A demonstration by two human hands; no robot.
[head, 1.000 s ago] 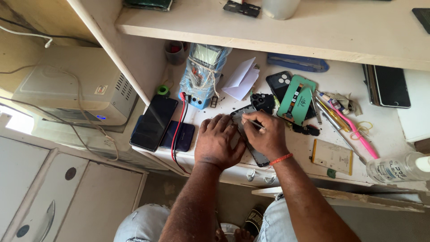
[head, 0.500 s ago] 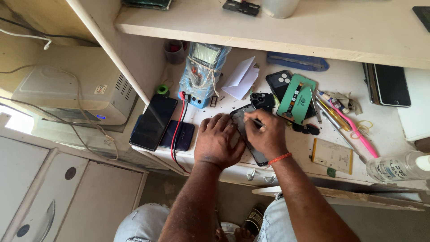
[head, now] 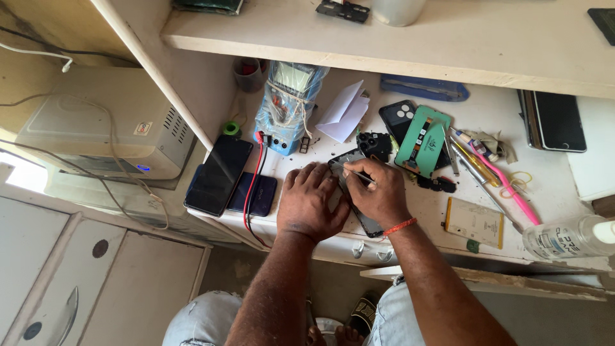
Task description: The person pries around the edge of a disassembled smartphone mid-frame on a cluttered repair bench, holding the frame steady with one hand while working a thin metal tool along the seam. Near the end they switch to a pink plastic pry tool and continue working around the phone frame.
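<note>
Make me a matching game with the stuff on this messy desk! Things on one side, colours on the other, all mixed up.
Things:
1. tape roll
2. tweezers
3. long thin tool on the right
4. wires beside the two dark phones

Colours:
A. pink
B. red and black
C. green
D. silver

Pairs: 1-C, 2-D, 3-A, 4-B

The right hand holds the tweezers.

L hand [head: 311,204] flat – R hand [head: 379,195] pinching.
</note>
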